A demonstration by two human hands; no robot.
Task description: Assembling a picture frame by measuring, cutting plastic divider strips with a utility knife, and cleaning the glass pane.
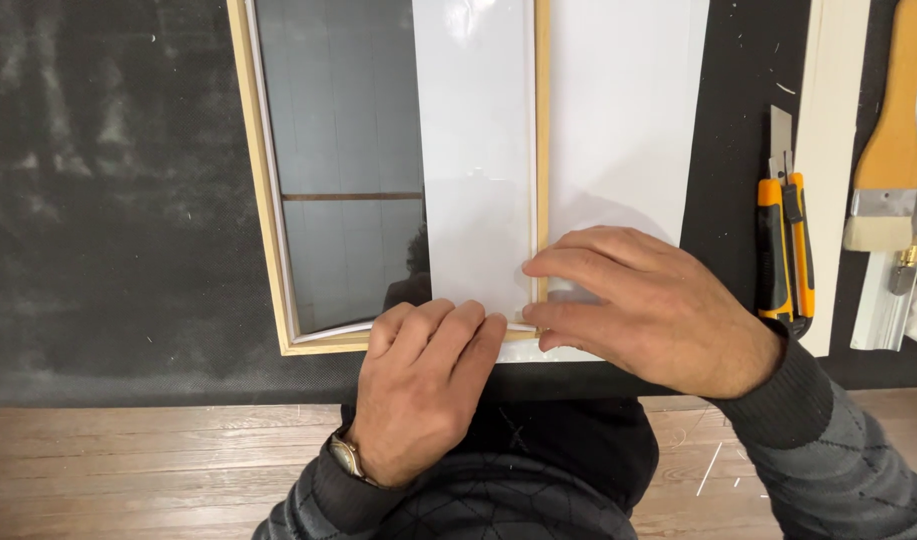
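A light wooden frame [262,190] with a glass pane [343,120] lies on a black mat [108,200]. A glossy white sheet [478,150] covers the frame's right half and runs past its right rail [542,120]. My left hand [418,385] presses flat on the sheet's near edge at the frame's bottom rail. My right hand [643,305] rests on the near right corner of the frame, with thumb and fingertips pinching the sheet at the rail. Neither hand lifts anything.
An orange and black utility knife [786,245] lies on the mat right of the sheet. Further right are a pale moulding strip [833,150] and a wooden-handled brush [890,150]. A wooden floor [138,470] shows below the table edge.
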